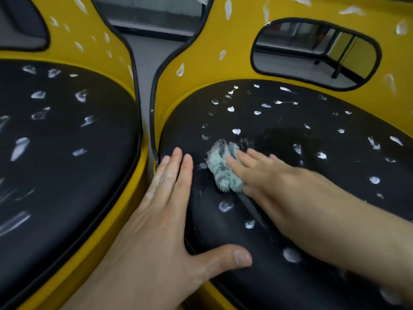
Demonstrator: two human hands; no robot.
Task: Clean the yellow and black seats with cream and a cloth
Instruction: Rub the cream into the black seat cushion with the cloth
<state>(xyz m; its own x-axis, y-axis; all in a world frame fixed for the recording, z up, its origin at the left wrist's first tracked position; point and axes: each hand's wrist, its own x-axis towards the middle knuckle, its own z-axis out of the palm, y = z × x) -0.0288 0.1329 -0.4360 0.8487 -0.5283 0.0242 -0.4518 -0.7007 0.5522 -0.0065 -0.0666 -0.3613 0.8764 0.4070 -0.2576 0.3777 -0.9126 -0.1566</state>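
- Seats sit side by side: right seat (312, 157) fills the centre and right of the view, left seat (67, 142) is at the left, with a narrow gap (143, 70) between them.
- Black cushion of the right seat is dotted with white cream dabs (225, 206). There is a smeared patch just beyond the cloth.
- Pale green cloth (221, 168) lies bunched on that cushion near its left edge, between the two hands.
- Over the cloth: right hand (268, 182), fingers fairly straight, pressing it onto the cushion. It is motion-blurred.
- At the cushion's left edge: left hand (165, 204) lies flat, fingers straight and together, thumb splayed across the front. It holds nothing and is just beside the cloth, not touching it.
- Left seat's cushion carries bigger dabs, some streaked.
- Yellow backrests (223, 30) are dabbed too. The right one has a black-trimmed oval cut-out (312, 54).
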